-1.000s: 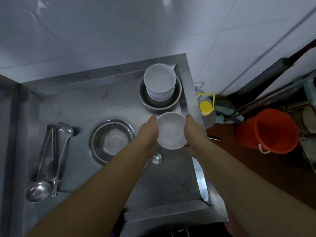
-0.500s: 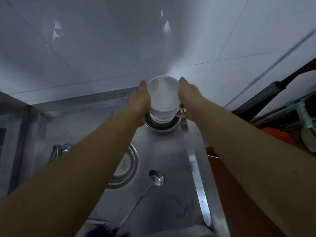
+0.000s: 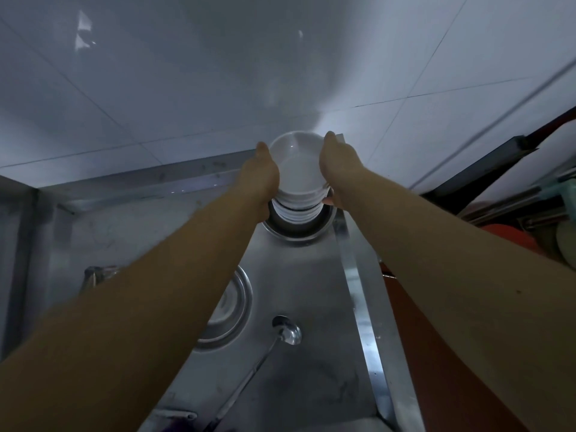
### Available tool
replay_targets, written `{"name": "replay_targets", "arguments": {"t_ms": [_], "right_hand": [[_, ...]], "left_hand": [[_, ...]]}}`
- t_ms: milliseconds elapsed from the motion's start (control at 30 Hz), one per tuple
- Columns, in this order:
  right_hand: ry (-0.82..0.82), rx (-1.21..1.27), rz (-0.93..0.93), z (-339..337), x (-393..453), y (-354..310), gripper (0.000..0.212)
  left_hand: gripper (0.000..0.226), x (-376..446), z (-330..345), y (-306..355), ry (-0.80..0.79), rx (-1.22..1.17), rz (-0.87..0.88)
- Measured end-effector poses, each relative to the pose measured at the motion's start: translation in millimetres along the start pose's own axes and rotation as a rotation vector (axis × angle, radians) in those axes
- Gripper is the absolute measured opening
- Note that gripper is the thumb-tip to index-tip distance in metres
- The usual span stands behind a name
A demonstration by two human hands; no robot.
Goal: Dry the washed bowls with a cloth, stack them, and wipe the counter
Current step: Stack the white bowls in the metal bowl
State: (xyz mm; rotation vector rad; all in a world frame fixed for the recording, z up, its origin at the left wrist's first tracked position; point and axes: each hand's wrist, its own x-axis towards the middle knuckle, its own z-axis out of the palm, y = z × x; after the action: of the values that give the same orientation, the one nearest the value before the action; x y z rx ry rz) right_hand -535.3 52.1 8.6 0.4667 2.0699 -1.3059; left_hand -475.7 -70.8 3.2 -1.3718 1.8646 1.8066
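Two hands, left hand (image 3: 260,179) and right hand (image 3: 338,169), gripping glossy white bowl (image 3: 297,163) atop stack (image 3: 297,210)

I see both arms reaching toward the far corner of the steel counter (image 3: 299,385). My left hand (image 3: 260,177) and right hand (image 3: 338,165) clasp opposite sides of a white bowl (image 3: 297,160), which sits atop a stack of white bowls (image 3: 297,210). The stack stands in a metal basin (image 3: 299,232) against the tiled wall (image 3: 218,73). Nearer me lie a second metal basin (image 3: 237,307), partly hidden by my left forearm, and a ladle (image 3: 285,330).
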Motion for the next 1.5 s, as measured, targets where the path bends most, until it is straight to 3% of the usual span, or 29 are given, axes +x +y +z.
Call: {"name": "replay_targets", "arguments": {"t_ms": [100, 267, 467, 733, 800, 900, 1000, 1100, 1267, 1400, 1500], "right_hand": [[0.035, -0.039, -0.015, 1.2, 3.1, 8.0, 0.061], [0.059, 0.061, 0.061, 4.2, 4.8, 11.0, 0.07], [0.078, 0.036, 0.017, 2.5, 1.0, 15.5, 0.075], [0.064, 0.043, -0.031, -9.1, -21.2, 18.9, 0.069], [0.071, -0.013, -0.063, -13.4, -36.0, 32.1, 0.063], [0.122, -0.068, -0.034, -16.1, -63.6, 67.7, 0.059], [0.133, -0.213, -0.004, -12.6, -87.8, 115.8, 0.04], [0.116, -0.359, -0.028, -5.9, -118.7, 156.1, 0.051], [-0.019, -0.56, -0.106, 4.4, -183.4, 209.9, 0.047], [-0.08, -0.588, -0.167, 11.0, -232.4, 246.5, 0.044], [-0.113, -0.471, -0.154, 13.9, -266.4, 269.0, 0.044]], "left_hand": [[0.058, 0.4, 4.3, -6.3, 0.004, -0.024, 0.015], [0.075, 4.0, 4.6, -5.9, 0.043, 0.021, 0.007], [0.075, -4.9, 6.0, -2.9, 0.082, 0.068, 0.04], [0.045, -29.6, -19.9, -12.1, -0.016, -0.016, 0.076], [0.035, -42.4, -26.8, -28.8, -0.022, 0.028, 0.124], [0.041, -58.1, -35.8, -63.5, 0.054, 0.21, 0.21], [0.046, -79.8, -44.3, -102.4, 0.042, 0.4, 0.222], [0.046, -110.9, -60.1, -140.6, -0.009, 0.535, 0.237], [0.04, -162.9, -84.1, -199.1, -0.028, 0.725, 0.305], [0.045, -207.9, -99.9, -251.6, -0.006, 0.8, 0.31], [0.048, -245.9, -113.3, -292.2, 0.024, 0.862, 0.287]]}}
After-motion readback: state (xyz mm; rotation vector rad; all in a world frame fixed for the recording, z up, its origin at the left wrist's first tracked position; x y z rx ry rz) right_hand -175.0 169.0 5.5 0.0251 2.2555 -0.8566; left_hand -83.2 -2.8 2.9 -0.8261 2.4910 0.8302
